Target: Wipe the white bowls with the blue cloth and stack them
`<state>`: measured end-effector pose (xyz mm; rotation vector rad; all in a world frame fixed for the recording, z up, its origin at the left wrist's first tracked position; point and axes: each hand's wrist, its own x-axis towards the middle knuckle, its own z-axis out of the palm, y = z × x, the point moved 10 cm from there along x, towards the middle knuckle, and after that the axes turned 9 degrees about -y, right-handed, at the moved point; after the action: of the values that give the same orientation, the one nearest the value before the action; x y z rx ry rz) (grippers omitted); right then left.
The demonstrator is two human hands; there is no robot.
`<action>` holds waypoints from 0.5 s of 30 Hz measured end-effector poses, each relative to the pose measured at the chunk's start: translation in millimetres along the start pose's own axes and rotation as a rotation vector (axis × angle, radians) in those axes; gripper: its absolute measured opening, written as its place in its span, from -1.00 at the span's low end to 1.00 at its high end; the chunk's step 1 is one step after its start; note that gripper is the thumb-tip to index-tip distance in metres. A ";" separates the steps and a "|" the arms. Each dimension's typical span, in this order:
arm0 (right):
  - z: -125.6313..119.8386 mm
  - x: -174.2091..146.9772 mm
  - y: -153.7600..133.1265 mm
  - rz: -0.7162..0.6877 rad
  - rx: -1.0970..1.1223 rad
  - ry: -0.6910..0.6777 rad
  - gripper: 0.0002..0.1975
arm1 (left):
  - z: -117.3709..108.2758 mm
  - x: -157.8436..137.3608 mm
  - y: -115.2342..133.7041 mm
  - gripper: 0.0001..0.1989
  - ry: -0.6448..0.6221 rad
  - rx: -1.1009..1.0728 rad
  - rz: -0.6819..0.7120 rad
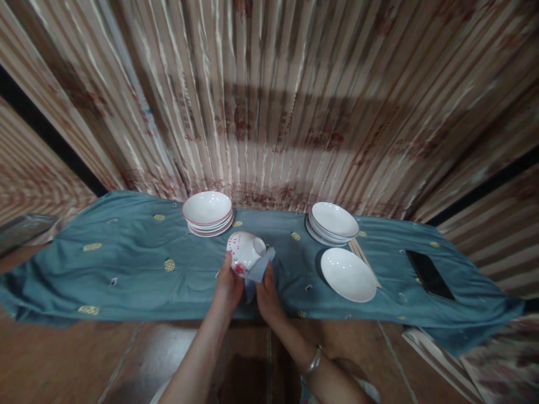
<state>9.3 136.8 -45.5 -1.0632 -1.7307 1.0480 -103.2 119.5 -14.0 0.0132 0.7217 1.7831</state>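
Observation:
A white bowl [245,249] with red flowers is tipped on its side above the table, its foot turned to the right. My left hand [229,283] is closed on the bowl's lower left edge, the thumb along its outside. In my right hand [267,292] is a light blue cloth [260,269], pressed against the bowl's lower right side. Part of the cloth hangs down between the two hands. The fingers behind the bowl and cloth are hidden.
Stacked plates with red rims [207,209] stand behind left, another plate stack [334,220] behind right. Nearer are a single white dish [348,275], wooden chopsticks [365,261] and a black phone [429,275]. A green patterned cloth [138,280] covers the table; a curtain [269,112] hangs behind.

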 end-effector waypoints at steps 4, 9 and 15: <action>16.3 -15.2 -5.3 0.009 -0.027 -0.064 -0.37 | -6.7 0.0 -1.5 -0.62 0.020 0.081 -0.041; 16.8 -24.1 -43.0 -0.138 -0.134 -0.130 -0.37 | -13.2 1.2 -2.6 -0.63 0.036 0.133 -0.063; 15.9 -29.9 -64.5 -0.242 -0.228 -0.169 -0.35 | -17.2 5.6 -1.0 -0.67 0.039 0.174 -0.018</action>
<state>-11.9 86.5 2.8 -0.8932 -2.0966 0.8218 -110.5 116.6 -30.3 0.0887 0.9009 1.7030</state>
